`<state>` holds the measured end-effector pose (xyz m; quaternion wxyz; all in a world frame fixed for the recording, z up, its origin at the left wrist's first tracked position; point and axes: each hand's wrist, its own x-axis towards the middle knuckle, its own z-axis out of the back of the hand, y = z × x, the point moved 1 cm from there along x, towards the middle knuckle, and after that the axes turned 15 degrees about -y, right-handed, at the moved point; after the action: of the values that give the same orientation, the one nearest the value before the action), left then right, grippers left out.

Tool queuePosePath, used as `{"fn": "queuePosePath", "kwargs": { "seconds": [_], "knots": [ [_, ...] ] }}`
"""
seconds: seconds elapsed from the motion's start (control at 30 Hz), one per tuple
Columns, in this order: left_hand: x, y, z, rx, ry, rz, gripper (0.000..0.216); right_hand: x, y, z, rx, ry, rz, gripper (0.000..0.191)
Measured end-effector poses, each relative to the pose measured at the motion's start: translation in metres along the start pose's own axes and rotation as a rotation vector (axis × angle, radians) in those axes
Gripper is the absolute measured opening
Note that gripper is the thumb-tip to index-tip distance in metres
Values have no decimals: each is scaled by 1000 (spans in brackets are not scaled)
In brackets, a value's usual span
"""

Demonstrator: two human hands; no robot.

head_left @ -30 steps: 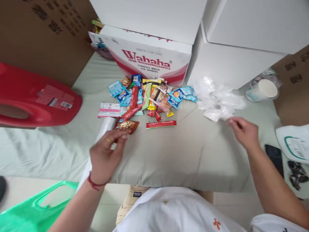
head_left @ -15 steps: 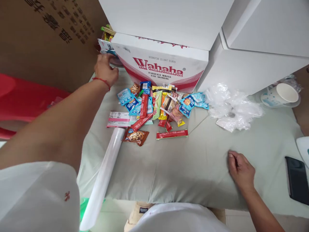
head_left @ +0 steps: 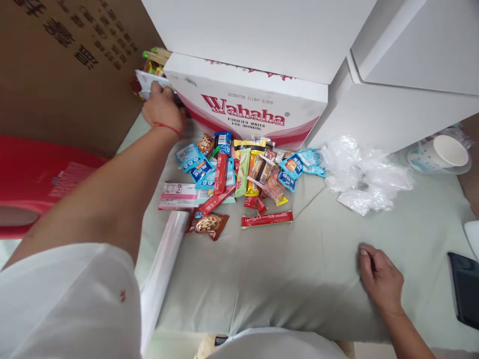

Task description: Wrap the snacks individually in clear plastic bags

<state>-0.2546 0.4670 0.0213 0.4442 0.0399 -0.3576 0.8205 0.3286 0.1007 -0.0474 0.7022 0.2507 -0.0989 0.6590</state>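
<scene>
My left hand (head_left: 163,107) reaches to the far left, beside the Wahaha water carton (head_left: 245,112). Its fingers are curled at the edge of a white packet (head_left: 146,81), and the fingertips are partly hidden. On the green cloth (head_left: 284,274), my right hand (head_left: 381,276) rests as a loose fist with nothing in it. Between the hands lies a pile of wrapped snacks: blue pouches (head_left: 294,164), red sticks (head_left: 220,173), a green bar (head_left: 243,172) and a brown cookie packet (head_left: 207,224). One red stick (head_left: 267,219) lies apart in front.
Crumpled clear plastic bags (head_left: 364,174) and a paper cup (head_left: 437,152) stand right of the pile. A black phone (head_left: 465,289) is at the right edge. A white roll (head_left: 164,271) leans over the front left. Left are a cardboard box (head_left: 75,89) and red stool (head_left: 41,174).
My left hand has shifted from beside the carton's corner onto the white packet, which has tilted. The right hand keeps its fist on the cloth. The whole view has moved slightly.
</scene>
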Motion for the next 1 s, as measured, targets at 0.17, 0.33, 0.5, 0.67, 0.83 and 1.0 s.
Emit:
{"fn": "queuePosePath", "kwargs": {
  "seconds": [0.17,0.33,0.5,0.67,0.83,1.0],
  "knots": [
    [-58,25,52,269,26,-159,36,0,-2,-1,14,7,-44,34],
    [-111,38,85,233,30,-231,39,1,-2,-3,66,-12,-49,34],
    [-128,42,95,123,-23,-163,13,1,-3,-5,119,-42,-42,35],
    [-146,35,122,116,-21,-311,15,-1,-4,-8,153,-58,-43,38],
    [-183,13,180,-34,-150,-465,23,-1,-4,-9,186,-83,-60,37],
    [-210,-34,240,-502,-371,-304,21,-1,-4,-10,187,-78,-75,36]
  ]
}}
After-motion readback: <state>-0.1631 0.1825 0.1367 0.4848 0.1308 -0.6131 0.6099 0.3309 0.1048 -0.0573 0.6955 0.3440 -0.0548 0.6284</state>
